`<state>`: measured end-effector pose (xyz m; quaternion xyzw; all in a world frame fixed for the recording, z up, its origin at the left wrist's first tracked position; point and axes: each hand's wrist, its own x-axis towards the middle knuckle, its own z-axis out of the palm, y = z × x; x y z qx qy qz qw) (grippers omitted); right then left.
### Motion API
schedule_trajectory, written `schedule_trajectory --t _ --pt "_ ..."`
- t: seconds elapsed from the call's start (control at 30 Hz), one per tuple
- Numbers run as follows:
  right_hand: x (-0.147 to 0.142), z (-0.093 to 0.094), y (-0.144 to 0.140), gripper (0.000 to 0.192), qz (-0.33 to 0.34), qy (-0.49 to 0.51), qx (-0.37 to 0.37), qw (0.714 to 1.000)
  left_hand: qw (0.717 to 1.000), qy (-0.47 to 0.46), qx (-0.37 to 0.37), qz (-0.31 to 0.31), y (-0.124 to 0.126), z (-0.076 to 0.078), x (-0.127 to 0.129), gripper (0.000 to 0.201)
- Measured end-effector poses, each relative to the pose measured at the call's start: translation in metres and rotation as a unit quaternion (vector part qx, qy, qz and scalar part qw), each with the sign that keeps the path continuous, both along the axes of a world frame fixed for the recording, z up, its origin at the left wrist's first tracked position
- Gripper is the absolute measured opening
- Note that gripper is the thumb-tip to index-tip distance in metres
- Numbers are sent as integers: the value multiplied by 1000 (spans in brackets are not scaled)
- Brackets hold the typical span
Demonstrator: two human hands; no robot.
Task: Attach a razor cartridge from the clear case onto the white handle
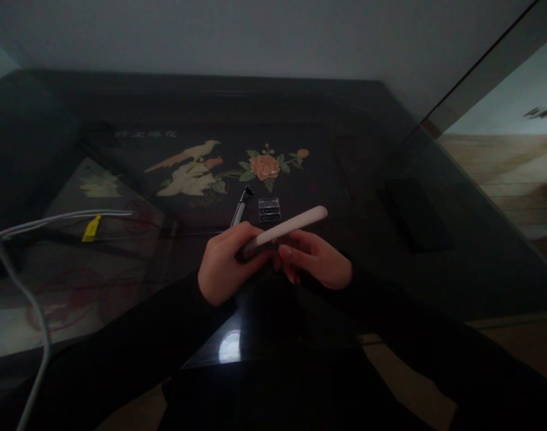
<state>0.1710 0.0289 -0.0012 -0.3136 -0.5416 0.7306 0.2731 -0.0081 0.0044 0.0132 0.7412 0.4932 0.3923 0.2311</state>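
Observation:
My left hand grips the near end of a long pale nail file, which slants up to the right above the dark glass tabletop. My right hand is curled just under the file, its fingertips against the file's underside. Both sleeves are black. Just beyond the hands a slim dark pen-like tool and a small clear plastic box lie on the glass.
The glass covers a painted bird and flower panel. A white cable with a yellow tag runs along the left. A dark flat object lies at the right. Wooden floor shows beyond the right edge.

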Motion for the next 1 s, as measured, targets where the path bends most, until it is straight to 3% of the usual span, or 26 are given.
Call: schedule_trajectory --t 0.1,0.23,0.33,0.47,0.73,0.83,0.9,1.0 --pt "3 6 -1 42 -48 -60 115 990 992 -85 -91 15 3 1 0 15" --pt "4 12 -6 33 -122 -146 324 927 963 -207 -174 0 5 -2 3 21" --pt "2 12 -10 22 -147 -154 411 886 938 -268 -217 -26 3 -5 4 23" --pt "1 12 -13 13 -173 -148 462 857 915 -315 -248 -54 0 -10 6 25" --pt "1 12 -14 7 -203 -150 516 819 896 -348 -267 -71 -3 -9 9 23" --pt "3 14 -13 4 -206 -150 530 809 887 -363 -273 -77 -3 -7 8 35" --pt "5 15 -12 6 -211 -155 542 799 866 -393 -297 -89 -3 -6 8 45" --pt "9 15 -11 7 -207 -173 579 769 809 -438 -372 -124 -4 -5 8 54"
